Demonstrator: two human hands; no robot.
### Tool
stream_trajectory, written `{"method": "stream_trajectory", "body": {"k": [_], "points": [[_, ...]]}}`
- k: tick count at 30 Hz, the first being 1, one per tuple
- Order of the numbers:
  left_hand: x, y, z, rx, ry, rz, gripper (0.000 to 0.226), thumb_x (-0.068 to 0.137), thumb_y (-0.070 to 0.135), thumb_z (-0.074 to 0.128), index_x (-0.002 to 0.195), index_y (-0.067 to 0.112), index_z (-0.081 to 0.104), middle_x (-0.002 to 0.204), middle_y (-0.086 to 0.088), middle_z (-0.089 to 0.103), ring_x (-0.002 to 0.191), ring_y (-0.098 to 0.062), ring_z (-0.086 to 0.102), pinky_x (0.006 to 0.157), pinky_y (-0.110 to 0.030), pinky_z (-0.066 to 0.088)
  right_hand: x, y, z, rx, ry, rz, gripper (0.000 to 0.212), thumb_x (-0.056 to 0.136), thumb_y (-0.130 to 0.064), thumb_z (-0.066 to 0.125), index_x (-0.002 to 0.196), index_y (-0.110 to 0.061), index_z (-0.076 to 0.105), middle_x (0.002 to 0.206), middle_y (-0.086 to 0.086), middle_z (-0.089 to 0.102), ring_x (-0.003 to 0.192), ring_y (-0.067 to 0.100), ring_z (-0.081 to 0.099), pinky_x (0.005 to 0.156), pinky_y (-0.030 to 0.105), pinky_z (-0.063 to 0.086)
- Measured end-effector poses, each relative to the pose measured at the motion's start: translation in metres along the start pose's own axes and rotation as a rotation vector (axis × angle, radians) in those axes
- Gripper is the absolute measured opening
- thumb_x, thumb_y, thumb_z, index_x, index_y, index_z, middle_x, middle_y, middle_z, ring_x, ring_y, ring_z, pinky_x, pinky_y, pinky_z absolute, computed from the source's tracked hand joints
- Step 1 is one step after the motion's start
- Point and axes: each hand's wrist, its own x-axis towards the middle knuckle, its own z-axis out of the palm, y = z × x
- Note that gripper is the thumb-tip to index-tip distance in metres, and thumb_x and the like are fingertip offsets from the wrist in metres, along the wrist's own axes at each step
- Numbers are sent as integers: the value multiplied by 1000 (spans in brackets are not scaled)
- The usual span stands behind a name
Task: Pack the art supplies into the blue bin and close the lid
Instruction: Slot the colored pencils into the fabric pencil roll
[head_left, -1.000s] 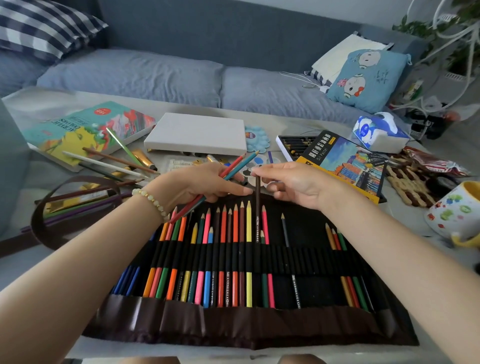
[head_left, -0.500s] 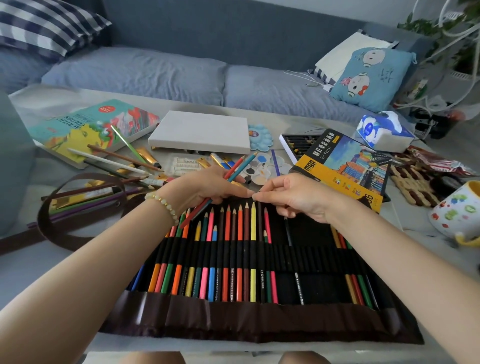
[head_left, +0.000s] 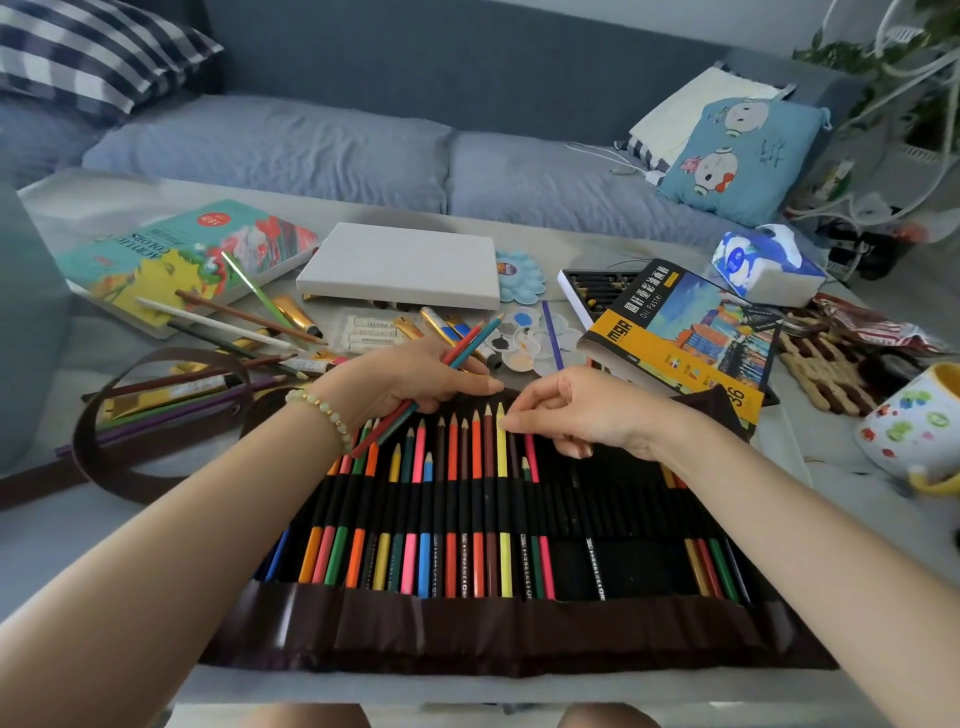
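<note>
- The brown pencil roll (head_left: 519, 629) lies unrolled along the near edge of the table (head_left: 571, 244), with coloured pencils standing in its black loops, mostly in its left half
- The left hand (head_left: 410, 379) rests at the roll's far edge, its fingers curled round a red pencil and a teal pencil (head_left: 470, 338) whose tips point away toward the far right
- The right hand (head_left: 587, 415) pinches the top of a dark brown pencil (head_left: 513, 457) between thumb and forefinger; that pencil sits in a loop just right of the yellow pencil (head_left: 502, 457)
- Loose pencils (head_left: 218, 325) and paint tubes lie toward the left edge, near the acrylic colours box (head_left: 182, 254)
- A blank canvas (head_left: 400, 265) lies at mid-table, an oil pastel box (head_left: 685, 338) toward the right edge
- A blue-grey shape (head_left: 26, 338) stands at the left edge, too cropped to identify
</note>
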Motion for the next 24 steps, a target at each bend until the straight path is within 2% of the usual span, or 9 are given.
{"method": "stream_trajectory", "body": {"k": [5, 10, 13, 15, 16, 18, 20, 21, 24], "points": [[-9, 12, -1, -114, 3, 139, 35, 103, 34, 34, 110, 12, 60, 88, 2, 67, 43, -4, 29, 40, -16, 26, 10, -3, -9, 293, 341, -31, 32, 88, -41, 61, 111, -18, 67, 55, -6, 44, 39, 5, 39, 39, 16, 32], [-18, 26, 13, -131, -159, 248, 37, 103, 32, 33, 118, 10, 59, 88, 0, 67, 42, -2, 27, 40, -12, 24, 10, -6, -10, 704, 359, -41, 16, 89, -31, 61, 82, -18, 64, 60, -5, 45, 41, 3, 37, 38, 13, 30], [-16, 29, 17, -171, -231, 244, 37, 103, 33, 34, 121, 12, 58, 100, -4, 71, 51, -4, 44, 46, -13, 39, 4, -1, -18, 766, 419, -36, 16, 86, -33, 65, 86, -18, 67, 64, -7, 57, 47, 2, 52, 43, 14, 41], [-11, 30, 16, -151, -204, 241, 34, 103, 33, 36, 121, 16, 59, 106, -4, 72, 69, -10, 63, 60, -18, 54, -4, 4, -34, 834, 478, -82, 16, 88, -31, 62, 86, -17, 68, 71, -6, 68, 61, 4, 65, 53, 15, 51], [-7, 31, 15, -117, -166, 237, 33, 102, 32, 37, 121, 16, 59, 107, -3, 72, 76, -12, 66, 67, -21, 57, -9, 7, -43, 879, 503, -107, 16, 90, -29, 59, 85, -16, 67, 74, -5, 72, 67, 5, 69, 57, 16, 53], [-1, 32, 17, -15, -92, 231, 32, 103, 30, 37, 120, 15, 58, 107, -2, 71, 67, -7, 63, 63, -20, 56, -18, 14, -58, 905, 514, -137, 16, 93, -25, 55, 88, -15, 66, 77, -3, 74, 72, 6, 71, 58, 16, 54], [3, 34, 21, 197, -51, 235, 31, 102, 30, 37, 118, 16, 61, 107, 2, 70, 60, -2, 57, 58, -18, 48, -22, 21, -63, 811, 496, -134, 16, 94, -22, 54, 94, -14, 68, 79, -1, 74, 71, 8, 71, 56, 15, 54], [4, 35, 23, 340, -45, 238, 31, 102, 31, 38, 114, 17, 63, 105, 4, 69, 67, -3, 58, 63, -19, 46, -23, 25, -62, 761, 485, -125, 15, 93, -21, 54, 96, -14, 68, 80, 0, 74, 71, 10, 72, 55, 15, 54], [8, 35, 29, 641, -62, 199, 32, 98, 40, 46, 85, 18, 66, 77, 4, 60, 71, -11, 54, 64, -24, 37, -20, 31, -53, 709, 486, -126, 13, 94, -18, 53, 95, -14, 66, 81, 2, 74, 72, 13, 72, 56, 17, 55]]}}
